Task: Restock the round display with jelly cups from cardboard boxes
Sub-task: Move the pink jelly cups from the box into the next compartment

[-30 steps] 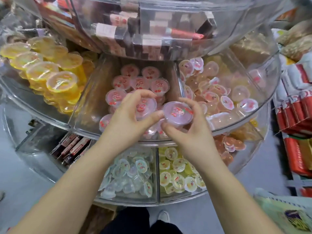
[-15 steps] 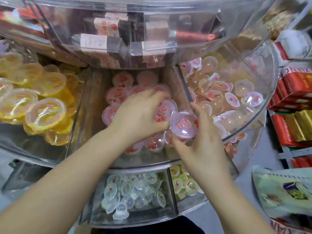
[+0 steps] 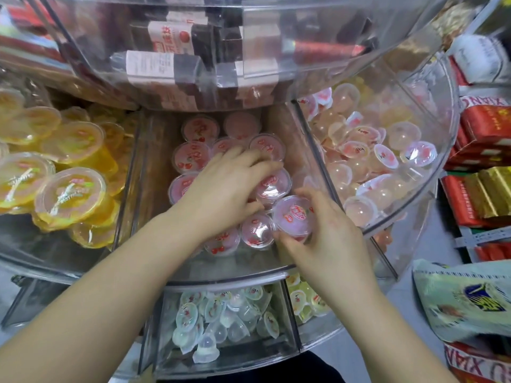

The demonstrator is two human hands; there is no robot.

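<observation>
Both forearms reach up and forward from the bottom corners into the middle tier of the clear round display (image 3: pixel 221 275). The left hand (image 3: pixel 221 192) lies palm down on the pink cups (image 3: pixel 193 157) in the centre compartment, its fingers spread and gently bent over the lids, the fingertips on a cup (image 3: pixel 272 186) just left of the divider (image 3: pixel 309 150). It presses on them rather than closing round any one. The right hand (image 3: pixel 323 239) sits just beside it, nearer the front rim, with thumb below and fingers curled over the far edge of one pink jelly cup (image 3: pixel 294 215). That held cup is tilted, lid toward the camera, and touches the neighbouring cup (image 3: pixel 257 230) on its left, at the right end of the front row.

Left of the left hand, past a clear wall, a compartment holds large yellow cups (image 3: pixel 69 197). Right of the held cup, beyond the divider, small pale jelly cups (image 3: pixel 384 158) lie in a loose heap. Above both hands the upper tier (image 3: pixel 249 37) carries wrapped bars, blurred. Below the wrists, the bottom tier holds small clear cups (image 3: pixel 218 322) and, to their right, yellowish ones (image 3: pixel 304 299). Far right of the right hand stand red and gold packets (image 3: pixel 478 200) on a shelf, with a pale green bag (image 3: pixel 467 299) lower down. The floor (image 3: pixel 343 346) beneath is grey.
</observation>
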